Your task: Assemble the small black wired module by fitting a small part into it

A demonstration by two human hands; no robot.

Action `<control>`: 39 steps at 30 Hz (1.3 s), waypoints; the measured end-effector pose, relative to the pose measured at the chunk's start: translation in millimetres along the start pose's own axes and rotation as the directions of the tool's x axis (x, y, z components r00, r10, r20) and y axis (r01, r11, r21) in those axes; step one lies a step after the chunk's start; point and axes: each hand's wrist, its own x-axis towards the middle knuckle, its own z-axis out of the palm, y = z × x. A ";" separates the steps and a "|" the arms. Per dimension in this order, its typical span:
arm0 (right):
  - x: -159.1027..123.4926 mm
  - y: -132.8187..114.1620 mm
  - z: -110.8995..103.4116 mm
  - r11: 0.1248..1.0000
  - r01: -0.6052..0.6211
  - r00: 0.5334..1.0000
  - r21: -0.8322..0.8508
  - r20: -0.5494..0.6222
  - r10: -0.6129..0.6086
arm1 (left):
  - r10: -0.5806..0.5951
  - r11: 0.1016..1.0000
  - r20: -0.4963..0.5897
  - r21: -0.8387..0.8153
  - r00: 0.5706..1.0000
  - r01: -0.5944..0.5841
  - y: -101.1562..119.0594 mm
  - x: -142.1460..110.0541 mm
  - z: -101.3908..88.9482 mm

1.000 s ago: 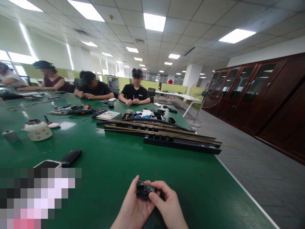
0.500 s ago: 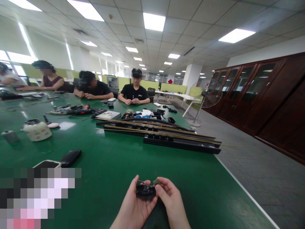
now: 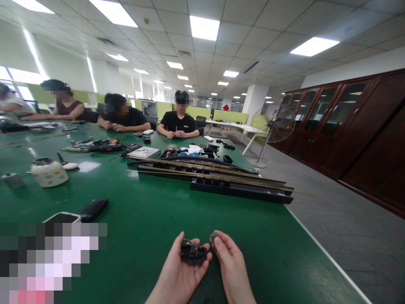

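Cradled in my left hand (image 3: 185, 270) is a small black housing (image 3: 193, 255), its inner side facing up, with what looks like a short wire or thin part at its upper left edge. The fingers curl round it from below. My right hand (image 3: 229, 257) is just to the right, pinching a small bluish and tan piece (image 3: 213, 237) between thumb and forefinger. A narrow gap separates that piece from the housing. Its exact kind is too small to make out. Both hands are above the green table (image 3: 142, 228) near its front edge.
Long black rails (image 3: 242, 194) with thin brass-coloured rods lie across the table ahead. To the left are a dark case (image 3: 94, 209), a cream jar (image 3: 49, 174) and a metal cylinder (image 3: 13, 180). Tools and small black parts lie further back, where several people sit. A fan (image 3: 278, 126) stands at right.
My right hand has drawn slightly up and right, carrying the small piece away from the black housing. My left hand and the housing have stayed nearly still.
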 end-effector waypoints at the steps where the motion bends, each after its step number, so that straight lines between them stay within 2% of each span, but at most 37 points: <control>1: 0.0 -0.2 0.1 1.000 -0.001 1.000 0.004 -0.003 0.001 | -0.001 1.000 0.003 0.001 1.000 0.001 0.0 -0.2 0.1; 17: -1.3 -9.7 4.8 0.973 -0.054 0.998 0.222 -0.023 0.061 | 0.006 1.000 0.016 0.012 1.000 -0.006 -1.1 0.8 -1.5; 39: -1.1 -8.2 3.0 0.973 -0.043 0.999 0.227 -0.009 0.046 | -0.019 1.000 0.006 -0.013 1.000 0.019 0.2 -2.5 1.8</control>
